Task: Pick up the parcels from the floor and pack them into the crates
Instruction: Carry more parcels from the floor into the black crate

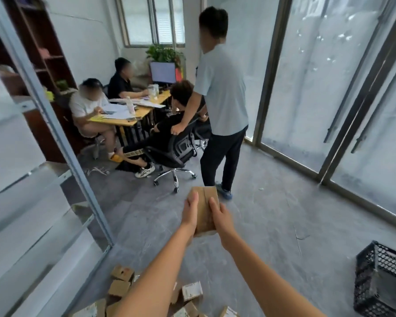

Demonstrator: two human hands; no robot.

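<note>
Both hands, left hand (191, 210) and right hand (221, 217), grip one brown parcel (205, 210); forearms hide part of the near parcels (120, 287); the frame cuts the right crate (382, 280).

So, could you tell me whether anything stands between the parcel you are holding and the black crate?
Nothing visible does. Both hands, left and right, hold the parcel in the air, and only bare grey floor lies between it and the black crate at lower right. The standing person is further back, off that line.
</note>
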